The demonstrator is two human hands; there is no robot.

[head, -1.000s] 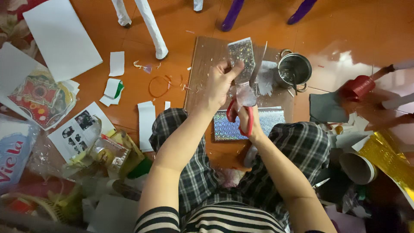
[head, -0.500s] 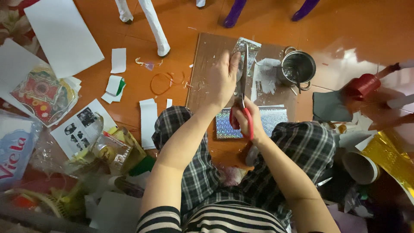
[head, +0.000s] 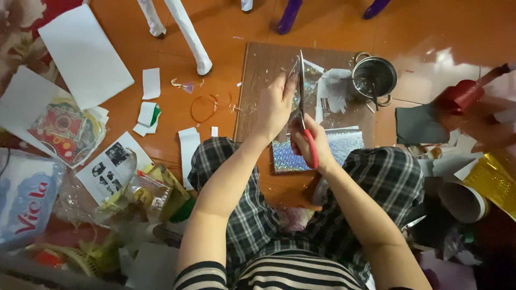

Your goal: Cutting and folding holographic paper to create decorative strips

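Pointing up now instead of lying low, the red-handled scissors [head: 304, 115] sit gripped in the right hand [head: 310, 140]; the left hand [head: 275, 104] has risen, pinching the shiny foil sheet [head: 310, 80].

Several packages lie at the left of the floor, all placed here from the clear plastic bag [head: 137, 188] just left of the person's knee; it is crumpled, with yellow and green contents showing through. Further left of that bag, at the frame's edge, lies a pale blue and white flat packet [head: 24, 201] with red lettering. Above and left of the bag sits a white sleeve [head: 62, 126] showing a round red and yellow printed design. Touching the bag's upper edge is a white printed sheet [head: 107, 169] with small black pictures.
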